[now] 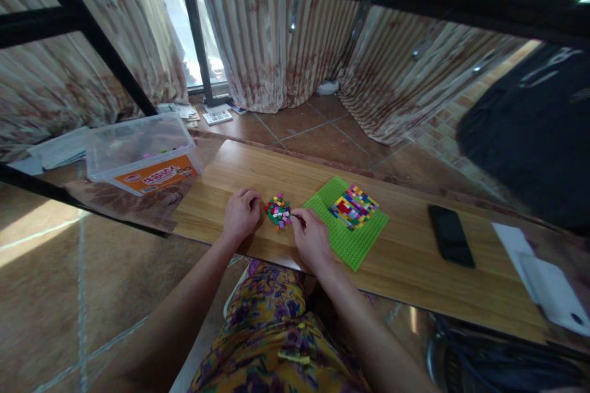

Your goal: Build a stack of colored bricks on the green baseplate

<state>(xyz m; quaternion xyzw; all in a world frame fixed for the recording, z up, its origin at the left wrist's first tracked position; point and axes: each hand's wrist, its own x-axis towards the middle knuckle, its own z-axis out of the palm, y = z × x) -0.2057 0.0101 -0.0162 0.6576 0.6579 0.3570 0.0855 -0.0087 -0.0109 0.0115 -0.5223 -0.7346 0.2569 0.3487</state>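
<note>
A small pile of loose toy bricks (278, 212) in many colours lies on the wooden tabletop (262, 166). My left hand (242, 214) rests just left of the pile, its fingers curled in; whether anything is inside them is hidden. At the pile's right edge, my right hand (311, 238) has thumb and fingers pinched together, and what they hold is too small to make out. Right of that hand lies a green studded baseplate (357, 245), partly covered by the hand. A multicoloured block of fitted bricks (354, 206) covers its upper middle part.
A black phone (450, 236) lies right of the baseplate, with a white plastic piece (555, 291) at the table's right end. To the left stands a clear plastic box (142, 141) with an orange label and some bricks inside. Curtains (258, 43) hang behind the table.
</note>
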